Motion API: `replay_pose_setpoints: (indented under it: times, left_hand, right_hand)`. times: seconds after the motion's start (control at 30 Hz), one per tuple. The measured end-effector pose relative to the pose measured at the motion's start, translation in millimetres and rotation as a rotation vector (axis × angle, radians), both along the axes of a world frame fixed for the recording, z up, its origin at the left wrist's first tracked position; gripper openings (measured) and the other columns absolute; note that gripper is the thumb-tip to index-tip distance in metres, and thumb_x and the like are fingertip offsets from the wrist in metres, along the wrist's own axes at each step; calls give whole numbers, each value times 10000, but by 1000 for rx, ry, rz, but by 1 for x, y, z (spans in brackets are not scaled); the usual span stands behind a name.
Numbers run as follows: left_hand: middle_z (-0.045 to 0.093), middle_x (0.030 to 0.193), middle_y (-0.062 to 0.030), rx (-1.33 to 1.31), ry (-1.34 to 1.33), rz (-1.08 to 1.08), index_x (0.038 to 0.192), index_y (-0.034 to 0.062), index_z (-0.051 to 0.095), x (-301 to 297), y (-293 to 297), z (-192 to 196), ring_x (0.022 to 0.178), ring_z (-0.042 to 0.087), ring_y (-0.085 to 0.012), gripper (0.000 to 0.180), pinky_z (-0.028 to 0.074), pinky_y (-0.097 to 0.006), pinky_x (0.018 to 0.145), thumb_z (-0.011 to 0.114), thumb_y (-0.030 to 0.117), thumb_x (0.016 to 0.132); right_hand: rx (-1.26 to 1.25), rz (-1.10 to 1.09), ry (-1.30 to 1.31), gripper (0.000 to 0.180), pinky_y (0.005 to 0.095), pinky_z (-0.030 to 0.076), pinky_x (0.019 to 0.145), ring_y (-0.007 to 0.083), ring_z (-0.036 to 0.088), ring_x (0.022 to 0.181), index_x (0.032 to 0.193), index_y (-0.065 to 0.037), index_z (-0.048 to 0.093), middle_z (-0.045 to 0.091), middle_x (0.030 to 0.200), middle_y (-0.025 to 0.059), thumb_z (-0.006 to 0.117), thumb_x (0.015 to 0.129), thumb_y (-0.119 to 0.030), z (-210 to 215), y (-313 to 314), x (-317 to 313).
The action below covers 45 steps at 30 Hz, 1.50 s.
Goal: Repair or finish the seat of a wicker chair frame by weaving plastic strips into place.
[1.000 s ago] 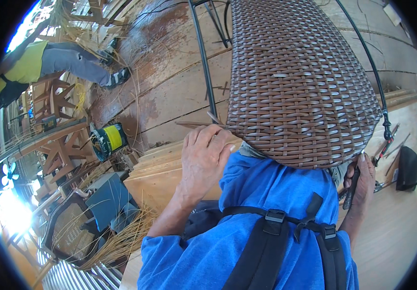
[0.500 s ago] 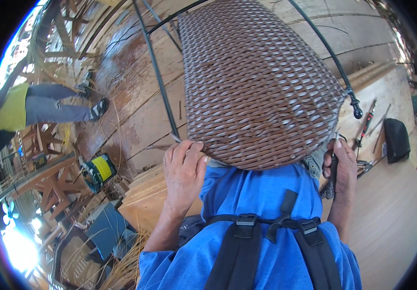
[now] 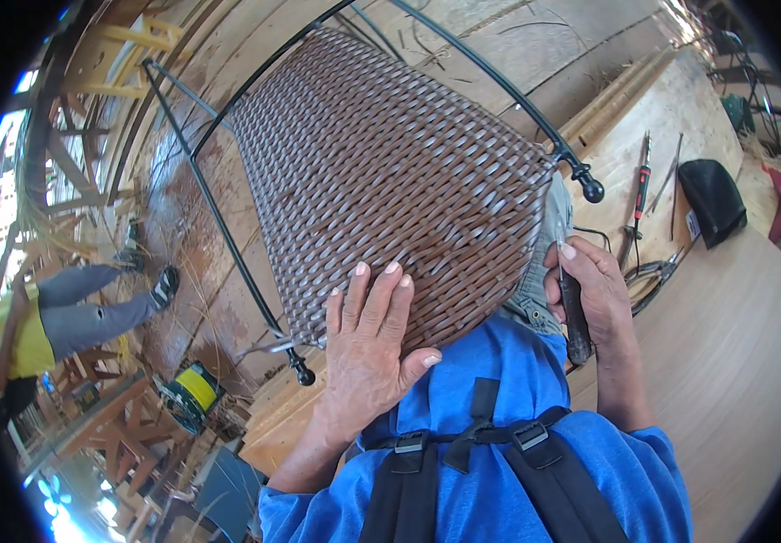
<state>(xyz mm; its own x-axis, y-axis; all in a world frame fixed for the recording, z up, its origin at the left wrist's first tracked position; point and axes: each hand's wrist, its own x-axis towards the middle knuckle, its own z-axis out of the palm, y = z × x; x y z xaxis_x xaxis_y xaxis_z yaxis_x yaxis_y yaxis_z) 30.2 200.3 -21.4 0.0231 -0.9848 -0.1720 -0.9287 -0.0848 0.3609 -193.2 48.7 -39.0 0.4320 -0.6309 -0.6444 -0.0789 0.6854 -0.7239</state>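
Observation:
A brown woven wicker chair part (image 3: 381, 172) on a black metal frame (image 3: 219, 223) lies over my lap, its rounded edge toward me. My left hand (image 3: 363, 353) rests flat on the weave near that edge, fingers stretched out and thumb apart. Loose strand ends (image 3: 263, 347) stick out at the frame's left corner, beside a round black knob (image 3: 302, 373). Just off the right edge of the weave, my right hand (image 3: 600, 282) grips a dark-handled tool (image 3: 575, 317) upright, its thin metal tip pointing away from me.
On the wooden bench (image 3: 725, 335) to my right lie a red-and-black pen-shaped tool (image 3: 642, 185), scissors (image 3: 653, 279) and a black pouch (image 3: 713, 201). A person in yellow (image 3: 69, 303) is at the left. A green container with a yellow band (image 3: 193, 391) stands on the floor.
My left hand has left the strands at the frame's left corner and now lies flat on the weave. In the picture the wicker part has shifted left and turned. My right hand keeps the tool.

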Motion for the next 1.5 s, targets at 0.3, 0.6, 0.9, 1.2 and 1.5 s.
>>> replay_pose_setpoints:
  times: [0.3,0.6,0.9,1.2,1.5]
  left_hand:
    - [282,1433,-159,54,-22,-142,1343,-27,350,-25,-49,1,1325,205,-417,861,227,-570,1003,406,655,820]
    - [243,1435,-191,89,-38,-204,1371,-33,275,-47,-84,1,1303,184,-462,922,221,-575,997,619,557,753]
    - [245,1428,-197,106,-31,-161,1376,-27,262,-56,-86,1,1305,195,-470,881,206,-568,1036,726,303,704]
    - [246,1395,-274,137,-19,-151,1366,-76,213,-79,-120,1,1294,208,-482,876,184,-553,1058,713,234,716]
    - [249,1397,-274,167,-62,-137,1383,-32,215,-87,-126,-1,1306,201,-472,786,164,-535,1074,652,109,745]
  right_hand:
    - [149,36,-100,263,239,399,421,124,479,427,862,13,521,563,594,95,462,939,-232,-4,-19,-4]
    - [167,175,-167,306,222,386,372,108,485,387,853,-4,535,564,552,77,467,938,-289,-21,-36,-18]
    - [135,243,-297,312,223,385,368,94,466,386,841,0,538,552,547,55,449,950,-278,-37,-55,-19]
    - [-192,330,-403,307,263,410,461,100,500,486,813,-18,527,542,574,32,439,960,-273,-70,-54,-18]
    - [-429,169,-252,291,329,406,537,153,511,543,771,-12,531,504,588,52,499,925,-256,-87,-49,-11]
